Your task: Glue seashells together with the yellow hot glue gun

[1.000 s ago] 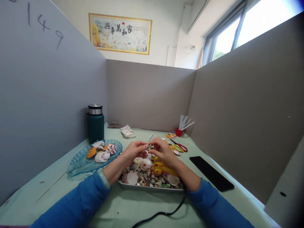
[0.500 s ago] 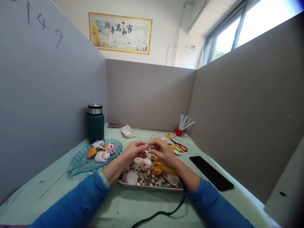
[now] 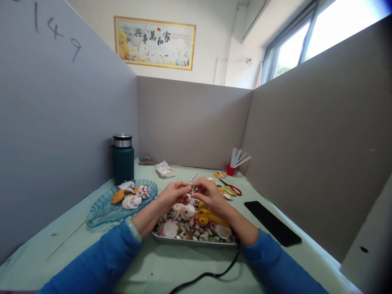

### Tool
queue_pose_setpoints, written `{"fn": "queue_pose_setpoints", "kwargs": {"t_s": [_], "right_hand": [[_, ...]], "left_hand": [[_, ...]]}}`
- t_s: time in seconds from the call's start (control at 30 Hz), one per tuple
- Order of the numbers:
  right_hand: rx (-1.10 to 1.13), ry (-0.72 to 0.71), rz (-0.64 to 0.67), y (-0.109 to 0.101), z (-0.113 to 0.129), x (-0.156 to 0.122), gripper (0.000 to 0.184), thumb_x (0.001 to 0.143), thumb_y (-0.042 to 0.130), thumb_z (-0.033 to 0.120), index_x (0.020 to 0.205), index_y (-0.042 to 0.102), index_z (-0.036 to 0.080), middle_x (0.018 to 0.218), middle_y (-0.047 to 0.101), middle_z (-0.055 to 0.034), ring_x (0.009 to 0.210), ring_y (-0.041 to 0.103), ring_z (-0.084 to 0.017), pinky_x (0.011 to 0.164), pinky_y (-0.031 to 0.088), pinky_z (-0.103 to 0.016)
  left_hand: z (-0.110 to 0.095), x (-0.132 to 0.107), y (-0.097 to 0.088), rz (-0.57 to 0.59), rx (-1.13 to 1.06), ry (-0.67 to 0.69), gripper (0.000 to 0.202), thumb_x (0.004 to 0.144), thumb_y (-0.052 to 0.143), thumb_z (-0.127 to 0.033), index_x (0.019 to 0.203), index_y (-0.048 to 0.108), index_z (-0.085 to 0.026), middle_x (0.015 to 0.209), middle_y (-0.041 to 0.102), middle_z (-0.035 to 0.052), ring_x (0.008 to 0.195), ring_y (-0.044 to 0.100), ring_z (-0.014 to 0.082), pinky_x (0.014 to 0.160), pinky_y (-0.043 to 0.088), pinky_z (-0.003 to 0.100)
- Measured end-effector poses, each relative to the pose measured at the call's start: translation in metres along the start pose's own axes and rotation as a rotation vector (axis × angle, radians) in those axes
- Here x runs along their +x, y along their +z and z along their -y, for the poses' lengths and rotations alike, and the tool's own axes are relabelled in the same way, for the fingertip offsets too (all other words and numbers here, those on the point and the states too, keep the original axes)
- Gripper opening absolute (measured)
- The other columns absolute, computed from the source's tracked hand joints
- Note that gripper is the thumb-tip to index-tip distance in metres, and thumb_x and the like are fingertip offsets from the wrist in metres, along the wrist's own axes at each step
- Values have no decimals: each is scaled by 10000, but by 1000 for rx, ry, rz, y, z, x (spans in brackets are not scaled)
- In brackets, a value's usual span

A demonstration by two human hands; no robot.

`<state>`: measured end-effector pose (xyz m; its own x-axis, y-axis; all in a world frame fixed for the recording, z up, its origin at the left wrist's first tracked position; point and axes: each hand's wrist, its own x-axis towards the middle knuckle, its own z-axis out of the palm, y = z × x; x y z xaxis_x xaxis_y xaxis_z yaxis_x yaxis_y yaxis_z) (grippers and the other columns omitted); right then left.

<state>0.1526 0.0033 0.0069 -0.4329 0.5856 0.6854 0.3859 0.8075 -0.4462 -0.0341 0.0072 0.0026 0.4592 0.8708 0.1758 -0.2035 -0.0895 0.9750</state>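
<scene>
No real change from half a second and a second back: both hands sit in the same spot over the tray, the fingertips meet at the same point, and the sleeves have not shifted. Nothing on the table has moved.

The small piece is pinched where the two hands meet, above the far half of the metal tray, clear of the shell pile. It is dark and mostly hidden by fingertips, too small to tell its long axis or which way it points.

The left hand is curled narrow, thumb and forefinger closed on the piece from its side, the other fingers tucked under. The right hand does the same from the other side, a narrow pinch with the knuckles up. I can't tell which hand carries the load.

The yellow glue gun lies in the tray just under the right wrist, with its black cable running off the near edge. The blue glass dish of big shells sits left of the tray, with the green flask behind it. The scissors and black phone lie to the right, well apart from the hands.
</scene>
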Motion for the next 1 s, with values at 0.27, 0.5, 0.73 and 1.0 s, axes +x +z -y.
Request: {"fn": "queue_pose_setpoints", "kwargs": {"t_s": [0.27,0.5,0.73,1.0], "right_hand": [[2,22,11,0,3,0,274,774,643,335,997,567,194,807,535,-8,641,483,-107,589,404,-238],[-19,19,11,-2,5,1,329,779,633,353,1064,558,207,856,557,-26,682,506,-120,618,426,-250],[-64,-17,21,-2,4,0,256,812,598,306,1051,581,216,873,557,-31,715,505,-128,656,421,-259],[-3,17,46,-2,4,0,263,813,592,297,1056,568,201,860,541,-22,709,507,-120,622,421,-241]], "left_hand": [[-2,-1,2,2,0,-11,456,692,695,-383,1053,589,-125,730,615,47,569,580,106,593,468,253],[-2,-1,2,-37,-52,5,424,674,709,-384,1004,623,-133,779,618,59,626,587,118,591,479,252],[-1,0,1,-44,-29,1,432,667,714,-394,1003,632,-136,809,622,65,638,588,119,600,481,258],[0,0,0,-42,-15,12,409,681,709,-371,1003,625,-132,786,604,47,625,571,98,600,477,243]]}}
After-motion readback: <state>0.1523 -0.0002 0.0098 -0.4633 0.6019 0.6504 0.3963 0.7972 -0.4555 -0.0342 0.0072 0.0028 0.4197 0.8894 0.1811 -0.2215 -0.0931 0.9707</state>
